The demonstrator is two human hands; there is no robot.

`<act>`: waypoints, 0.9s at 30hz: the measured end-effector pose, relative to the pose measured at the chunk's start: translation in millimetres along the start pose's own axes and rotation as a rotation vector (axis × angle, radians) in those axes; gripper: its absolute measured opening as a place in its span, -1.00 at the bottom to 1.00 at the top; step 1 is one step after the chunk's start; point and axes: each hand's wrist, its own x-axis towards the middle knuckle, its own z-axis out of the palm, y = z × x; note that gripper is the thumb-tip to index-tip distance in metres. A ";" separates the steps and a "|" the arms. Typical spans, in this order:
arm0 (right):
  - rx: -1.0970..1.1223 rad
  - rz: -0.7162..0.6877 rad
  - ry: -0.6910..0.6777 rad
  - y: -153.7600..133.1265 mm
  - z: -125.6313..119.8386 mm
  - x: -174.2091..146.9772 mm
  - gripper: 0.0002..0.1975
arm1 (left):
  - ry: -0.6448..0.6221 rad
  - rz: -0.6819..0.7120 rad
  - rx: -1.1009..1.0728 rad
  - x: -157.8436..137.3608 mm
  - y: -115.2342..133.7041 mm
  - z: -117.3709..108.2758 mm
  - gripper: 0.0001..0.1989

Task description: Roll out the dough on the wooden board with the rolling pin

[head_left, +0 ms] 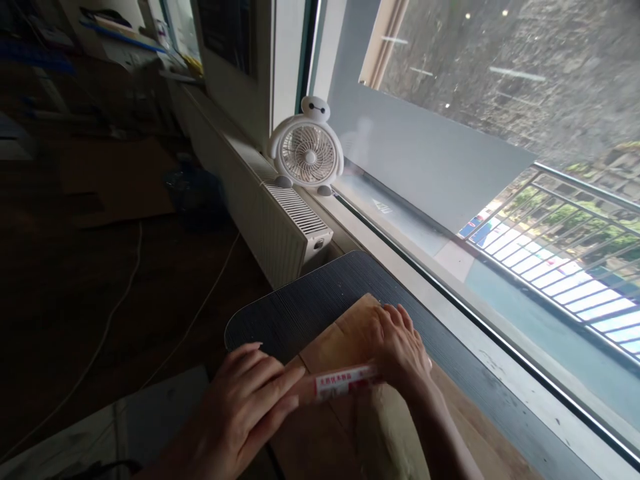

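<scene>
Clock positions are taken from the centre of the view, 12 at the top. The rolling pin (343,383) (red print on its white label) lies between 5 and 6 o'clock, slanting across the wooden board (345,335) on the dark counter (285,317). A pale mass, apparently dough (393,433), lies at 5 o'clock, just below the pin; whether pin and dough touch is unclear.

The left hand (253,393), at 7 o'clock, grips one end between fingers and thumb. The right hand (400,343), between 4 and 5, covers the other end with fingers extended; whether they close underneath cannot be determined.

Judgement: the step appears to be rolling. Recommended: equal pressure from both hands, wrists level, pin square across the dough, strokes starting from its middle, and the board steady throughout.
</scene>
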 end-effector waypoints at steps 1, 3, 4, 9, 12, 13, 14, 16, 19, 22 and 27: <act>0.013 0.005 -0.013 -4.2 0.4 13.5 -0.56 | 0.015 -0.019 0.009 6.2 0.7 0.3 -0.68; 0.024 -0.001 -0.018 -10.3 0.2 27.3 -0.55 | 0.038 -0.046 0.024 15.6 2.1 -0.7 -0.73; 0.024 -0.002 -0.007 -11.3 0.0 26.3 -0.54 | 0.042 -0.051 0.031 17.9 2.9 -1.6 -0.75; -0.116 -0.043 0.154 16.9 13.6 -44.5 -0.47 | -0.021 -0.011 0.020 8.6 11.6 -3.2 -0.71; -0.268 -0.128 0.291 51.1 35.9 -99.6 -0.46 | -0.019 0.053 -0.015 0.1 17.2 -0.1 -0.69; -0.297 -0.178 0.307 59.8 42.2 -112.4 -0.43 | -0.012 0.066 -0.026 -1.1 18.3 1.2 -0.70; -0.315 -0.195 0.320 65.4 46.5 -120.7 -0.41 | -0.006 0.070 -0.037 -1.2 18.9 2.3 -0.72; -0.309 -0.159 0.333 65.3 46.8 -122.1 -0.41 | 0.001 0.054 -0.056 1.2 18.2 4.7 -0.76; -0.249 -0.097 0.243 42.5 29.0 -88.2 -0.48 | 0.041 -0.003 -0.084 9.9 12.6 9.1 -0.83; -0.153 -0.044 0.141 14.9 7.6 -32.5 -0.50 | 0.087 -0.050 -0.084 22.3 4.0 13.8 -0.83; -0.017 0.030 0.057 -0.5 -2.5 12.8 -0.47 | 0.113 -0.128 0.005 39.5 0.5 11.7 -0.74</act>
